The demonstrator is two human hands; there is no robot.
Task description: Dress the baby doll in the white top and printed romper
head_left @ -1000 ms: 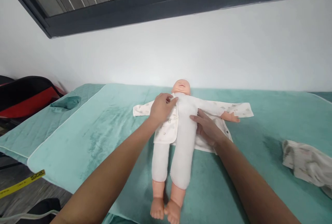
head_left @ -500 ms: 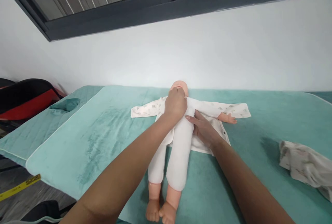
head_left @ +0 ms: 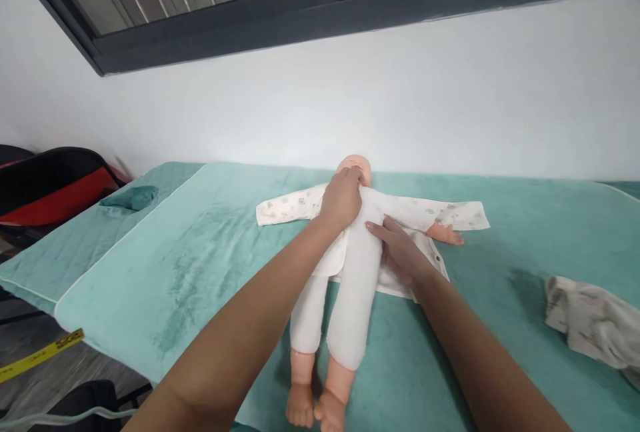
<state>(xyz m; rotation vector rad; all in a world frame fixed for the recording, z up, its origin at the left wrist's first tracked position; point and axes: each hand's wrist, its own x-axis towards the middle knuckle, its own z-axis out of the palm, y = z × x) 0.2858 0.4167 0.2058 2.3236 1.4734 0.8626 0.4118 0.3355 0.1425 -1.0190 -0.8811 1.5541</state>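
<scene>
A baby doll [head_left: 354,315] with a white body lies on its back, its head [head_left: 356,164] towards the wall and its bare feet towards me. A white printed baby shirt [head_left: 290,207] is spread beneath it, sleeves out to both sides. One front flap lies over the doll's belly; the other lies flat at the right. My left hand [head_left: 343,202] is curled over the upper chest near the neck, closed on the shirt's edge, though its fingertips are partly hidden. Against the doll's side, my right hand [head_left: 400,249] grips the torso, thumb on top. A doll hand shows beside the right sleeve.
A crumpled printed cloth [head_left: 593,322] lies at the right on the green padded bed cover [head_left: 200,272]. Behind stands a white wall [head_left: 400,99] under a dark-framed window. A black and red chair [head_left: 60,185] stands at the left; yellow tape [head_left: 40,355] shows at lower left.
The view has shifted slightly, so the scene sits a little further right. My left hand's fingers have loosened slightly near the neck. The right hand stays at the doll's side.
</scene>
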